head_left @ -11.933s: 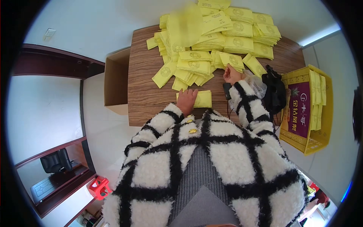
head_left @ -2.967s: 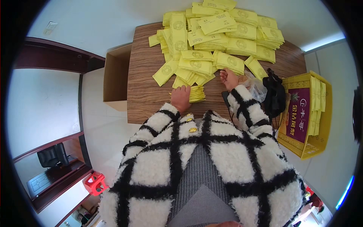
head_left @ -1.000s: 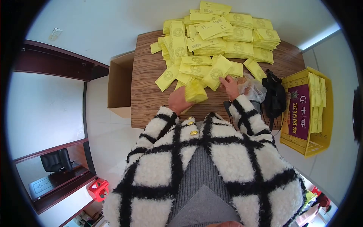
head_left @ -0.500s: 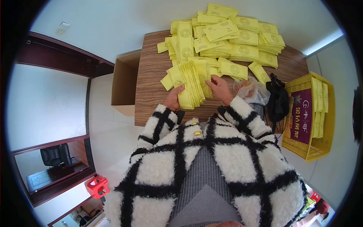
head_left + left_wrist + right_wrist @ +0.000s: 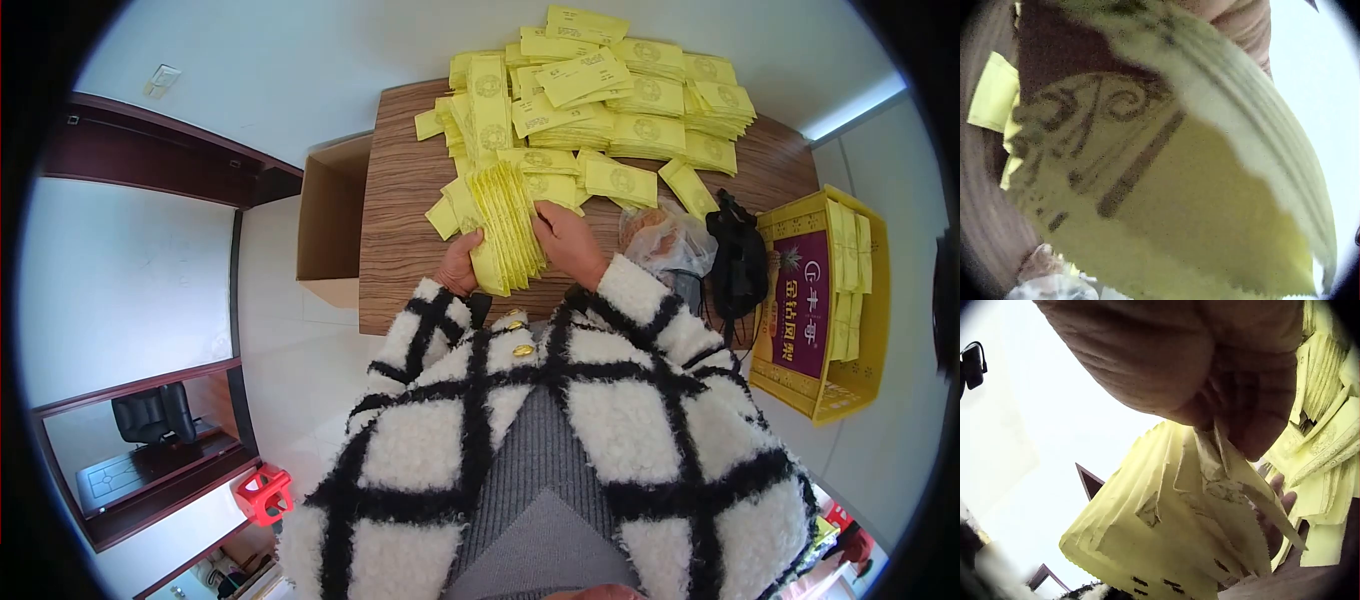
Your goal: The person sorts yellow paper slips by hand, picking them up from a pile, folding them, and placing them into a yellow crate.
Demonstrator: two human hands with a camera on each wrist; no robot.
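Observation:
A fanned stack of yellow packets stands on edge above the near part of the wooden table. My left hand grips its lower left end. My right hand holds its right side, fingers curled onto the packets. In the left wrist view the yellow packets with dark printing fill the frame. The right wrist view has my right hand pinching the packets from above, with fingertips of the other hand behind them.
Many more yellow packets lie heaped across the far half of the table. A clear bag and a black bag sit at the right edge. A yellow box stands on the right, a cardboard box on the left.
The left hand lifted the small flat stack off the table; the right hand left the heap and came onto it. Both hands now hold it fanned and upright.

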